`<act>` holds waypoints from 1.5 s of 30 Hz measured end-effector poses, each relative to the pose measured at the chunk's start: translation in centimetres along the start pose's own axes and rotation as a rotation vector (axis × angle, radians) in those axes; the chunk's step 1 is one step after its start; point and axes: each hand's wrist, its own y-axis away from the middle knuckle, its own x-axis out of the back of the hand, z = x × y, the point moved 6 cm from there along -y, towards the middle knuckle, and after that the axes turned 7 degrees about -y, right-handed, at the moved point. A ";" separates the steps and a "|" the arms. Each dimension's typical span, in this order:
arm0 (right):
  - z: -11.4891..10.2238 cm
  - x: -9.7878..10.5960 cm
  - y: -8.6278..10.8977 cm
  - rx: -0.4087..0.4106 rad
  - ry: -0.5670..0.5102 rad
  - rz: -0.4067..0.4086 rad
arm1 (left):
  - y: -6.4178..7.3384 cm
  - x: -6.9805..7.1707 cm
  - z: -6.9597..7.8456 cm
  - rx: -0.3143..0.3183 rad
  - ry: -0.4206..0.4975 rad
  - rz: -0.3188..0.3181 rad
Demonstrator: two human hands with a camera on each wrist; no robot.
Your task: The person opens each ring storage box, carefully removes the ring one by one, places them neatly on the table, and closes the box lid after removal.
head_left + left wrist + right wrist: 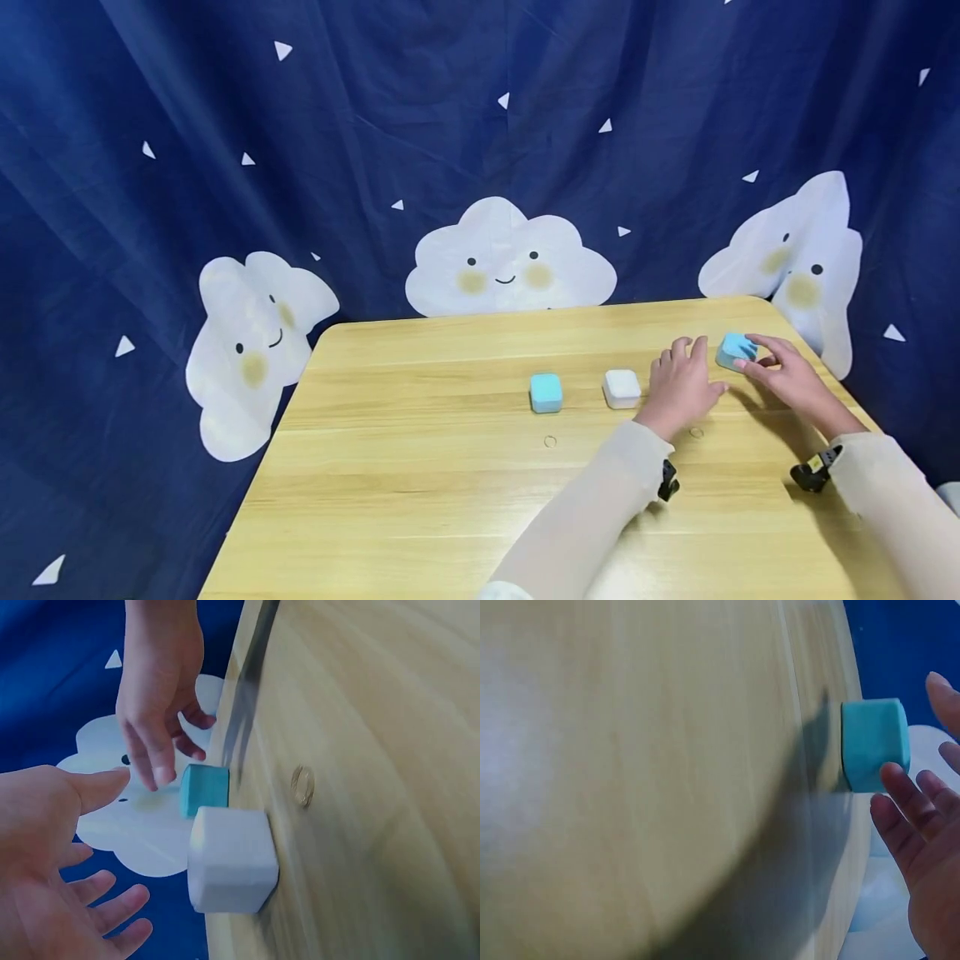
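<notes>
A light-blue box with rounded corners [735,353] sits near the table's far right corner, also seen as a teal box [871,742] in the right wrist view. My right hand [797,382] is beside it with fingers and thumb spread apart. A fingertip overlaps the box in the right wrist view; whether it touches I cannot tell. My left hand [681,390] hovers, fingers loosely extended and holding nothing, between that box and a white box [622,389]. Further left stands a second light-blue box [546,392].
A thin ring [551,442] lies in front of the left blue box, and another ring [697,433] lies just right of my left wrist. The wooden table [390,483] ends at a dark blue curtain [420,100] printed with clouds.
</notes>
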 end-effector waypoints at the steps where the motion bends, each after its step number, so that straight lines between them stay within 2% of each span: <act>1: 0.3 0.1 -0.2 -0.002 0.012 0.000 | -0.2 0.0 0.0 -0.006 -0.011 -0.011; 5: 1.4 0.2 -0.9 -0.012 0.027 -0.017 | -1.2 -0.3 -0.2 -0.022 -0.020 -0.048; 9: 2.0 0.1 -1.5 -0.010 0.031 -0.035 | -2.2 -0.8 -1.0 -0.005 0.021 -0.085; 15: 2.6 0.0 -2.2 -0.031 0.042 -0.066 | -3.5 -0.8 -1.5 -0.012 0.048 -0.095; 25: 3.5 -0.4 -2.5 -0.105 0.050 -0.113 | -5.2 -0.6 -2.1 -0.003 -0.001 -0.131; 29: 2.9 -1.1 -2.7 -0.102 0.064 -0.120 | -5.3 -0.9 -2.6 0.011 -0.043 -0.146; 36: 1.4 -2.7 -3.8 -0.077 0.039 -0.172 | -5.3 -1.1 -3.9 0.082 -0.079 -0.146; 41: 0.1 -3.5 -4.7 -0.026 0.031 -0.199 | -5.5 -1.3 -4.7 0.087 -0.089 -0.130; 45: -1.0 -4.2 -5.3 0.012 0.082 -0.223 | -5.7 -1.4 -5.3 0.077 -0.098 -0.109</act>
